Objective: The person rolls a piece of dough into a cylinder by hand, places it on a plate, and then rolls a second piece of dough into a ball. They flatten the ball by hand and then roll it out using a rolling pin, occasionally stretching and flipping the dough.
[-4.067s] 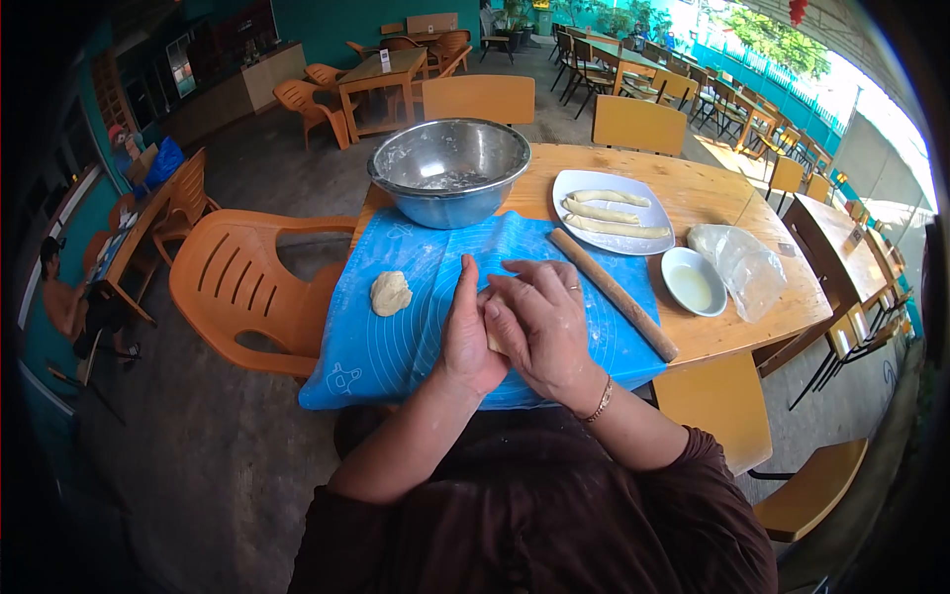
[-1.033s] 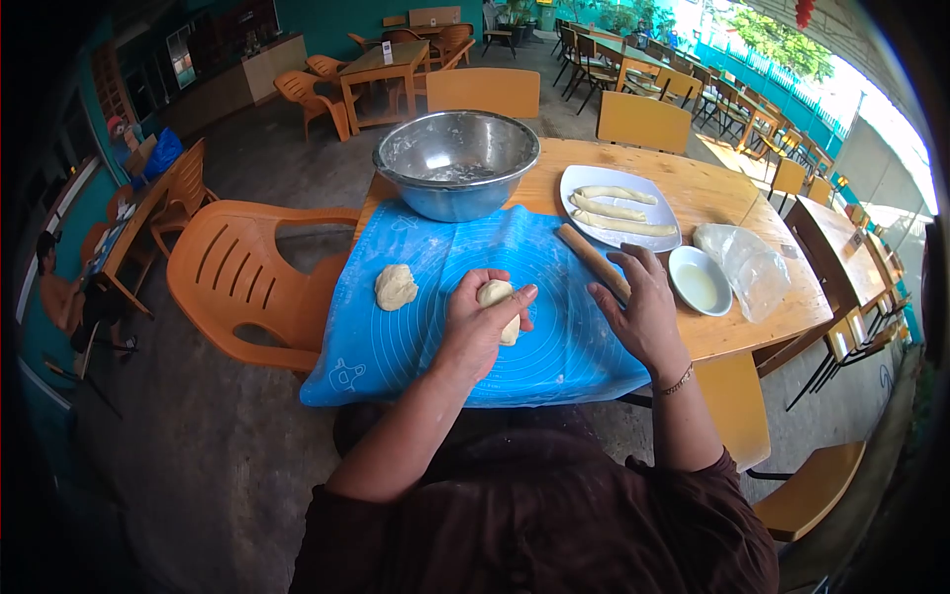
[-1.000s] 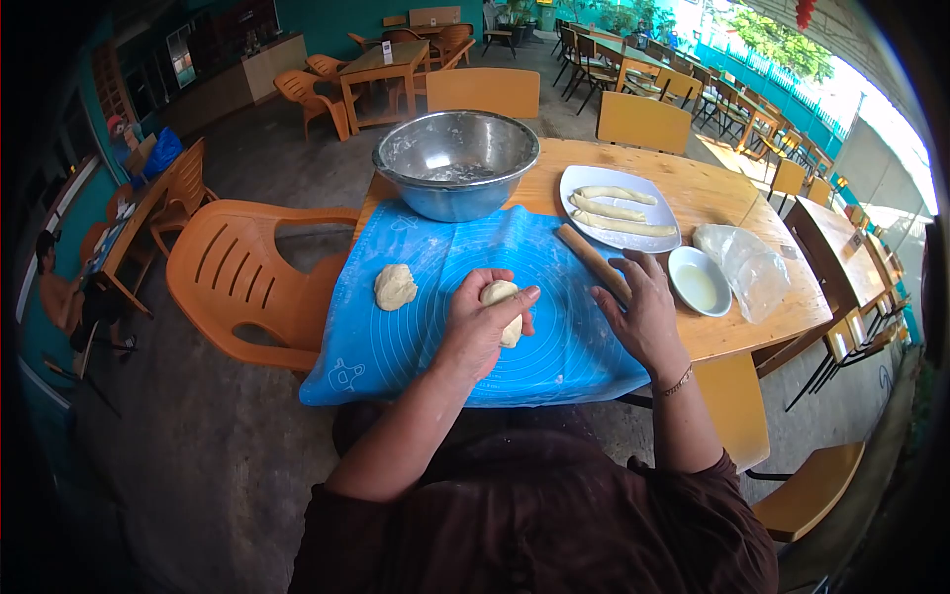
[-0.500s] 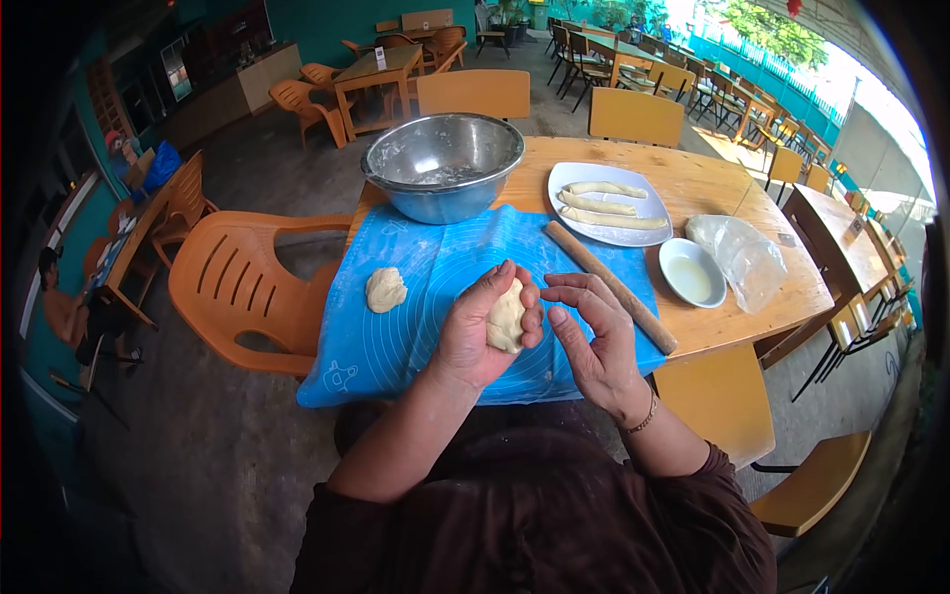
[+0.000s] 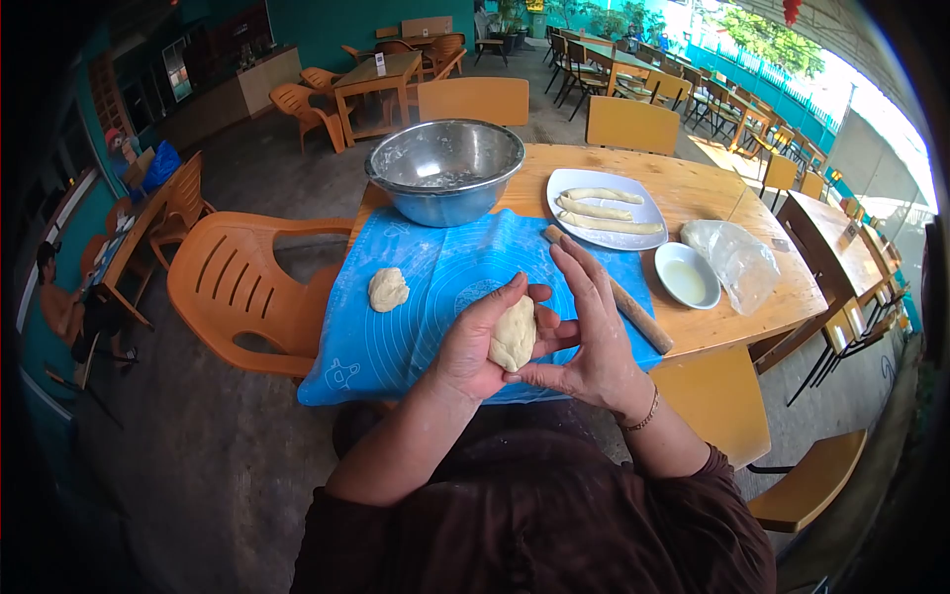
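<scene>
A pale lump of dough (image 5: 514, 335) is cupped in my left hand (image 5: 465, 351), whose fingers are curled behind it. My right hand (image 5: 600, 358) stands just right of it with fingers stretched upward and apart; its thumb reaches the lump's lower edge. Both hands are above the near part of a blue silicone mat (image 5: 416, 342). On the mat's left side lies a second dough lump (image 5: 388, 290). A wooden rolling pin (image 5: 641, 321) rests slantwise on the mat's right side, partly hidden by my right fingers.
At the mat's far edge is a steel mixing bowl (image 5: 445, 205). A white plate (image 5: 653, 239) carries three dough strips (image 5: 602, 211). Nearer are a small white bowl (image 5: 673, 290) of liquid and a clear plastic bag (image 5: 749, 274). An orange chair (image 5: 233, 287) stands left; a person (image 5: 61, 297) sits far left.
My right hand has moved in against the dough, its fingers now pointing more upward. My left fingers have loosened and the lump shows more fully, slightly lower.
</scene>
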The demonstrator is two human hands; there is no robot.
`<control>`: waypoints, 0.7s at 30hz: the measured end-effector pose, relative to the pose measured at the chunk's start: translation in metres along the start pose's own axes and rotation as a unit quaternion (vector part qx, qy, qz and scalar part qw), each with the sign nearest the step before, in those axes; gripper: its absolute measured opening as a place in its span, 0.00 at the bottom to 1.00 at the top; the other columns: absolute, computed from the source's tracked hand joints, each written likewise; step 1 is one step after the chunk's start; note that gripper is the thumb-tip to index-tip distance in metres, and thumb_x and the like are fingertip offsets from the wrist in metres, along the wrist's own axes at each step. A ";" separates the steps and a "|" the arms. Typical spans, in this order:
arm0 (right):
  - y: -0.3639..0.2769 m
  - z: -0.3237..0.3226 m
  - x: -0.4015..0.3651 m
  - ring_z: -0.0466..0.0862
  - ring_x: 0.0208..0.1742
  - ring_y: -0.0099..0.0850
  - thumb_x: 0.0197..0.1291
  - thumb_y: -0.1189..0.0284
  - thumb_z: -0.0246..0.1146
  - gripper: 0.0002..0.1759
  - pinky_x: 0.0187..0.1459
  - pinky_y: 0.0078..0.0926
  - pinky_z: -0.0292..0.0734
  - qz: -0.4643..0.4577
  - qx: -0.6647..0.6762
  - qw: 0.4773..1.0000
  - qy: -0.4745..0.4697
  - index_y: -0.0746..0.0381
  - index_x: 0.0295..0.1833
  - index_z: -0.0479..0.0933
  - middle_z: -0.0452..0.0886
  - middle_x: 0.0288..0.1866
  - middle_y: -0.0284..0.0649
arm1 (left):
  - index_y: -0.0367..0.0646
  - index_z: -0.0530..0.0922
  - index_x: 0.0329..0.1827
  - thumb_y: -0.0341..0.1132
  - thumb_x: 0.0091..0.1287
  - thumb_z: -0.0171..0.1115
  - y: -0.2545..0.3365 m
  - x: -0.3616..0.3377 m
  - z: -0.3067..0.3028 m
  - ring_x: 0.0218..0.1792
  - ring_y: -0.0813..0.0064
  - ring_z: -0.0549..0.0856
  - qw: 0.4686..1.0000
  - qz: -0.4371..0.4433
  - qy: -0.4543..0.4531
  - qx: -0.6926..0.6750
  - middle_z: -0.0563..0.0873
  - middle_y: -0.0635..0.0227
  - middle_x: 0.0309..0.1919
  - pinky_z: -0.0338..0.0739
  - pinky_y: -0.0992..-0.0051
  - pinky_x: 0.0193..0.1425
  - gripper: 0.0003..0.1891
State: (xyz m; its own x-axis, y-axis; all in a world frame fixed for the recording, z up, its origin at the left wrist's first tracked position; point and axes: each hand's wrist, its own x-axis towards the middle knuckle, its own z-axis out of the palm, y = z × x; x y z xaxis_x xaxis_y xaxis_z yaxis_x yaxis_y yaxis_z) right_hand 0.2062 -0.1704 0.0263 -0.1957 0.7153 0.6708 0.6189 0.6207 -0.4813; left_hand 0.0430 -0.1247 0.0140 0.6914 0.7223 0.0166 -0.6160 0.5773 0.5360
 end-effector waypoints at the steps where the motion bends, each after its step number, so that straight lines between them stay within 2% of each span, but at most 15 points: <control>1: 0.001 0.000 0.002 0.63 0.75 0.61 0.36 0.48 0.83 0.63 0.68 0.49 0.69 -0.014 -0.026 1.000 0.002 0.61 0.77 0.60 0.58 0.76 0.61 | 0.36 0.79 0.52 0.44 0.75 0.59 -0.001 0.000 -0.004 0.41 0.60 0.87 1.000 0.001 0.000 0.000 0.85 0.59 0.33 0.76 0.46 0.64 0.17; 3: 0.007 0.002 0.003 0.62 0.75 0.61 0.36 0.49 0.83 0.63 0.68 0.49 0.69 -0.027 -0.053 0.998 0.005 0.60 0.77 0.60 0.57 0.76 0.61 | 0.39 0.79 0.50 0.42 0.70 0.66 -0.004 0.003 -0.012 0.35 0.63 0.87 0.997 0.054 -0.037 0.051 0.85 0.59 0.32 0.84 0.57 0.52 0.16; 7: 0.008 0.001 0.006 0.60 0.77 0.60 0.35 0.50 0.84 0.64 0.70 0.50 0.67 0.000 0.004 0.999 -0.037 0.59 0.77 0.60 0.56 0.77 0.61 | 0.39 0.80 0.49 0.39 0.70 0.66 -0.001 -0.002 -0.012 0.32 0.66 0.87 0.995 0.058 -0.015 0.074 0.84 0.61 0.31 0.85 0.61 0.45 0.13; 9: 0.002 -0.002 0.009 0.59 0.78 0.60 0.34 0.50 0.84 0.64 0.71 0.50 0.67 0.002 0.016 0.998 -0.066 0.59 0.77 0.60 0.56 0.78 0.60 | 0.38 0.80 0.48 0.37 0.70 0.65 -0.002 -0.004 -0.015 0.31 0.68 0.87 0.998 0.027 -0.035 0.046 0.85 0.61 0.31 0.84 0.65 0.41 0.12; 12: 0.003 -0.004 0.011 0.59 0.78 0.59 0.33 0.49 0.84 0.65 0.71 0.51 0.66 0.007 0.031 0.998 -0.053 0.59 0.77 0.61 0.56 0.78 0.60 | 0.38 0.79 0.49 0.36 0.70 0.64 -0.004 -0.001 -0.019 0.31 0.66 0.87 0.998 0.037 -0.007 0.050 0.85 0.61 0.32 0.84 0.66 0.41 0.11; 15: 0.011 0.000 0.012 0.59 0.78 0.59 0.32 0.48 0.84 0.63 0.71 0.51 0.66 0.029 0.046 0.997 -0.055 0.59 0.75 0.64 0.57 0.77 0.60 | 0.38 0.79 0.49 0.35 0.70 0.63 -0.005 -0.002 -0.014 0.34 0.64 0.88 0.997 0.043 -0.017 0.064 0.85 0.60 0.32 0.85 0.66 0.43 0.11; 17: 0.016 -0.001 0.012 0.60 0.78 0.58 0.33 0.47 0.84 0.59 0.70 0.52 0.67 -0.012 -0.005 0.999 -0.046 0.60 0.72 0.69 0.59 0.77 0.60 | 0.38 0.79 0.49 0.36 0.71 0.63 -0.008 -0.002 -0.016 0.35 0.63 0.88 0.997 0.044 -0.018 0.063 0.85 0.60 0.33 0.85 0.66 0.43 0.11; 21: 0.012 -0.002 0.011 0.62 0.77 0.58 0.35 0.46 0.83 0.56 0.69 0.52 0.68 0.009 0.034 0.998 -0.044 0.61 0.70 0.72 0.60 0.76 0.60 | 0.39 0.78 0.51 0.36 0.72 0.63 -0.012 -0.002 -0.009 0.37 0.63 0.89 0.999 0.034 -0.014 0.034 0.85 0.59 0.36 0.86 0.68 0.40 0.12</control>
State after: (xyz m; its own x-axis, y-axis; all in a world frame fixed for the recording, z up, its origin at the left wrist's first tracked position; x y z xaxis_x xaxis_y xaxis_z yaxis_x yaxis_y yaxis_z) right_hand 0.2129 -0.1556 0.0292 -0.2536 0.7497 0.6113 0.5700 0.6264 -0.5318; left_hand 0.0452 -0.1297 0.0000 0.6599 0.7472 0.0790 -0.6355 0.4990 0.5892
